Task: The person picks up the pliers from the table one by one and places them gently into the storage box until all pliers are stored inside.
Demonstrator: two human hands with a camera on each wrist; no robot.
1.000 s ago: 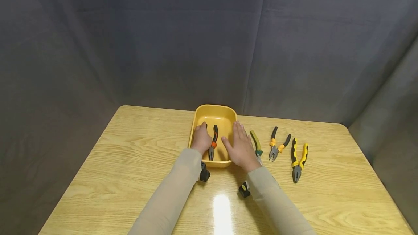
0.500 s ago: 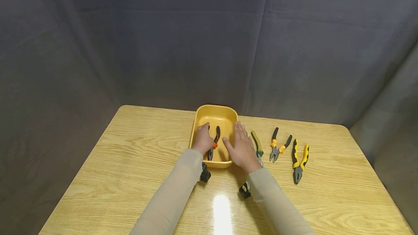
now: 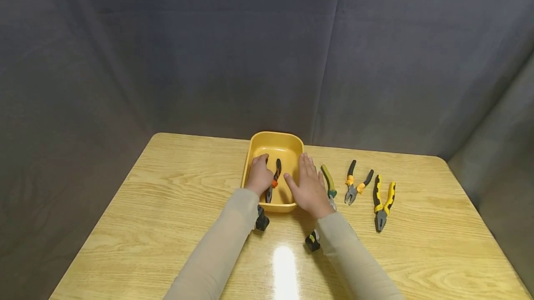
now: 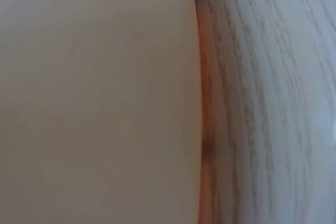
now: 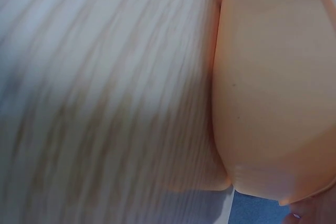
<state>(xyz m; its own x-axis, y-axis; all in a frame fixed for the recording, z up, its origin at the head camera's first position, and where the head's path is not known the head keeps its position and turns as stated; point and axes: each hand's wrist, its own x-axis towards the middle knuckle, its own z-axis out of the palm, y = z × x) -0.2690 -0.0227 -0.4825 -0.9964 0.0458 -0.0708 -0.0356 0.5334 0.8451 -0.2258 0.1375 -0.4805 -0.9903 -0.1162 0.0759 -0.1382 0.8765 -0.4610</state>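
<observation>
Wooden surface (image 3: 167,207) nearest, left hand (image 3: 258,177) curled over the near left rim of the yellow tray (image 3: 276,141), right hand (image 3: 308,186) flat with straight fingers against its right wall, orange-handled pliers (image 3: 273,181) lying inside, three more pliers (image 3: 359,184) just right.

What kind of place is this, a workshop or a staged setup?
Probably a staged recording setup: a grey fabric backdrop surrounds a light wooden table holding only a yellow plastic tray and a neat row of pliers.
</observation>
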